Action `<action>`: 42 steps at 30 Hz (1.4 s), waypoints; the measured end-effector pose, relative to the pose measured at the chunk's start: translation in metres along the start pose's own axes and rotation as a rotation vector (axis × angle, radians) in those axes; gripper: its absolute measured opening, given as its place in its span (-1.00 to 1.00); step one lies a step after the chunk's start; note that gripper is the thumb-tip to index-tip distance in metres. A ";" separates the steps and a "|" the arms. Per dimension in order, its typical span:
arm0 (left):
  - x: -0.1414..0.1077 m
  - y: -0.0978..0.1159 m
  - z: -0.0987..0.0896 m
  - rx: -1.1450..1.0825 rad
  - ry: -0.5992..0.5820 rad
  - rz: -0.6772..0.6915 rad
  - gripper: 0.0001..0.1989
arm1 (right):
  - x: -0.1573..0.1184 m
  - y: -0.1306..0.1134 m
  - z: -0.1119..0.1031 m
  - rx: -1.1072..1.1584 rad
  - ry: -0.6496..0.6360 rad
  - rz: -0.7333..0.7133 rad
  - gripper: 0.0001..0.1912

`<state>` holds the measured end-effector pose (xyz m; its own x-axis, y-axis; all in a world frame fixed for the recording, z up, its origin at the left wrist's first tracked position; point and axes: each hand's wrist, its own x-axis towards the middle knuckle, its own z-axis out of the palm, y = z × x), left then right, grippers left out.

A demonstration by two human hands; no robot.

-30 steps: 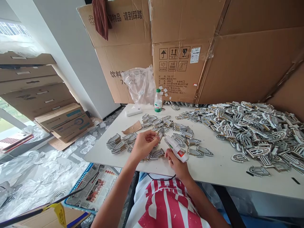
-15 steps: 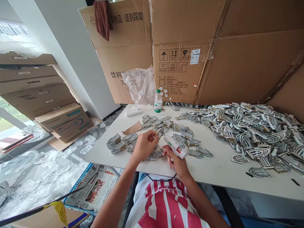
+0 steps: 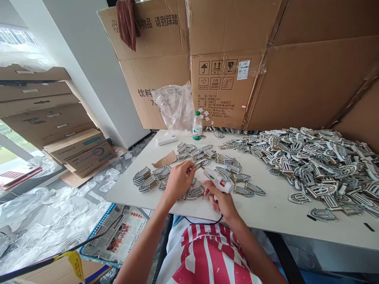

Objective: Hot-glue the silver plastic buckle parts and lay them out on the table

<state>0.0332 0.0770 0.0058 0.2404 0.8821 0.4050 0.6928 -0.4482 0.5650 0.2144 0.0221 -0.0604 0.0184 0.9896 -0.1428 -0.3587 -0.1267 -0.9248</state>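
Note:
My left hand [image 3: 179, 180] is closed in a pinch on a small arch-shaped piece [image 3: 196, 165], held just above the table; the fingers hide part of it. My right hand [image 3: 221, 202] is wrapped around a white hot glue gun [image 3: 213, 177] with a green mark and a red part. Its front end points up and left, close to the held piece. Beneath and around both hands lie grey and gold arch-shaped pieces [image 3: 196, 192], some in overlapping rows such as the stack [image 3: 145, 179] at the left.
A large heap of similar pieces [image 3: 319, 165] covers the table's right side. Behind the hands stand a water bottle [image 3: 197, 127], a plastic bag [image 3: 174, 106] and a white box [image 3: 166, 139]. Tall cardboard [image 3: 225, 90] walls the back. A black cord [image 3: 204, 224] hangs at the table's front edge.
My left hand has turned slightly, and the piece in it now lies flatter. The glue gun has shifted a little left in my right hand.

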 end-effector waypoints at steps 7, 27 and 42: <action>0.008 -0.016 0.009 -0.397 0.074 -0.222 -0.80 | 0.000 0.006 -0.006 0.003 -0.078 -0.046 -0.37; 0.012 -0.029 -0.001 -0.689 0.272 -0.313 -0.65 | 0.002 0.014 -0.007 -0.062 -0.091 -0.118 -0.40; 0.007 -0.026 0.009 -0.638 0.016 -0.353 -0.58 | 0.002 0.021 -0.007 -0.115 -0.095 -0.088 -0.39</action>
<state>0.0230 0.0961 -0.0118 0.0624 0.9896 0.1295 0.1947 -0.1393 0.9709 0.2136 0.0206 -0.0830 -0.0453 0.9985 -0.0307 -0.2507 -0.0411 -0.9672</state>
